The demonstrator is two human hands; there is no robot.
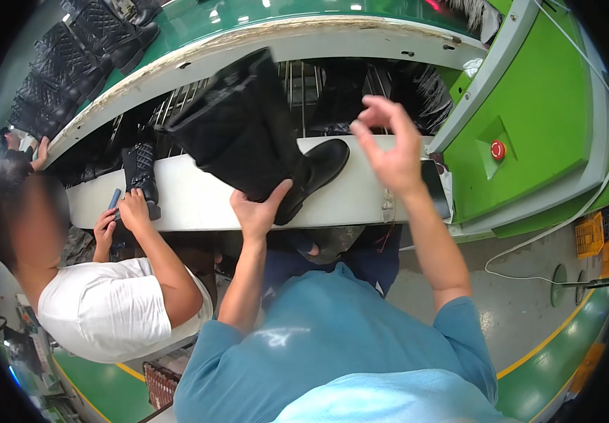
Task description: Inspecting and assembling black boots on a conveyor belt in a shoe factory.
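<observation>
At the far left from where I stand, quilted black boots (68, 62) line up on a glossy green surface (283, 13). Below them, a co-worker in a white shirt (107, 310) grips a blue-grey tool (114, 198) by a smaller quilted boot (139, 168) at the white bench (205, 197). Behind the bench, a recess with a rack of metal rods (289, 84) holds more dark boots, shaggy fringe showing toward its right end. In front of that, the tall black boot (248, 134) is tilted over the bench, its shaft leaning up and left, its toe pointing right; I can't tell whether the sole touches the bench. The left hand (256, 211) pinches it near the heel, thumb against the leather. Just right of the toe, the right hand (396, 148) is raised and bare, thumb and fingers spread apart. A dark flat object (434, 187) lies at the bench's right end, beside a green panel (544, 113) with a red button (497, 150). Farthest right, orange crates (589, 235) sit near the floor, their contents too small to make out.
</observation>
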